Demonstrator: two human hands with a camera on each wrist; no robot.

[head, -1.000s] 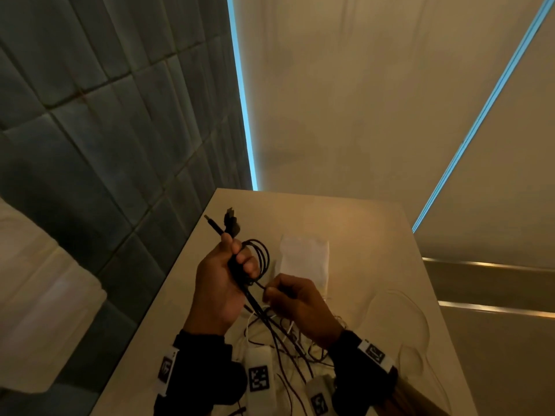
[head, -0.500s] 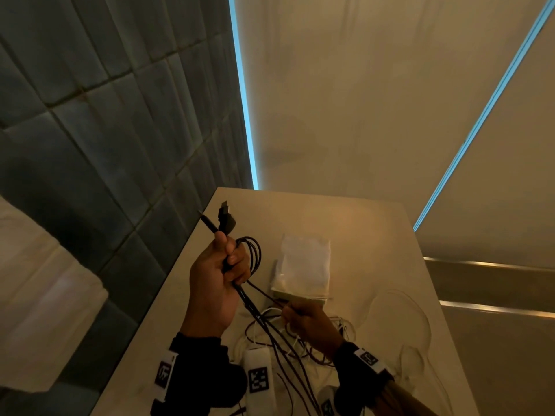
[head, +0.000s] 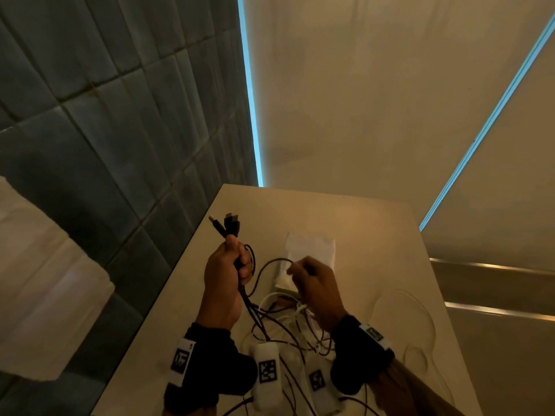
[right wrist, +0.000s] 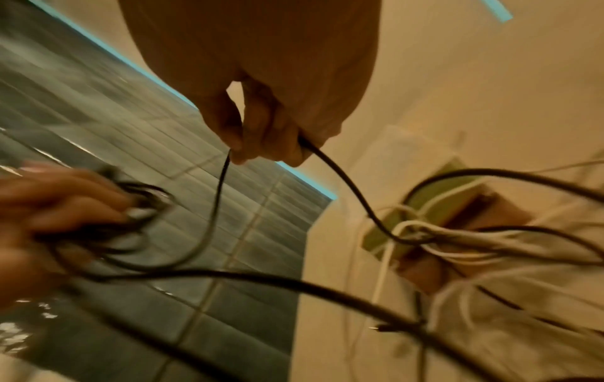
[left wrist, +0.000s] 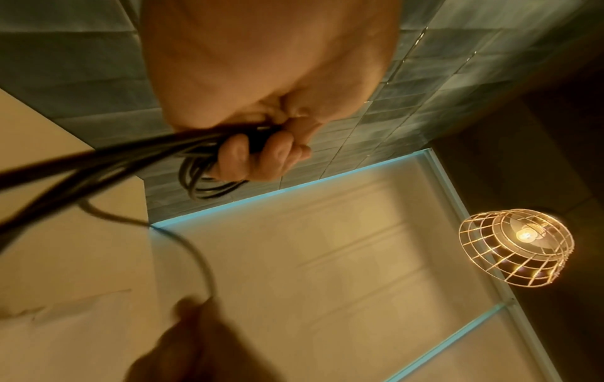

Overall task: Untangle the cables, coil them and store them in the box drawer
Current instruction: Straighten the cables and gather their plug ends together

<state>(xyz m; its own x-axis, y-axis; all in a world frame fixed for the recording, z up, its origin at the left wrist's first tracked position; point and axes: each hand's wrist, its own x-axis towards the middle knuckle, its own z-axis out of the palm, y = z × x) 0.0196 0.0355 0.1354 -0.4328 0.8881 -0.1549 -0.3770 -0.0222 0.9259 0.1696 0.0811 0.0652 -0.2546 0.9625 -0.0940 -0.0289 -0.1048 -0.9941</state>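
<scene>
The left hand (head: 223,277) grips a small coil of thin black cable (head: 250,259), plugs up, so the loops stay together. The right hand (head: 315,283) pinches the same cable's loose part to lead it from the black and white cable pile (head: 288,319) near the tabletop's (head: 375,235) front edge.

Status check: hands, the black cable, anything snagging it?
Left hand grips the black cable coils, plugs up. Right hand pinches its loose run, lifted. Rest still knotted with white cables on the table.
</scene>
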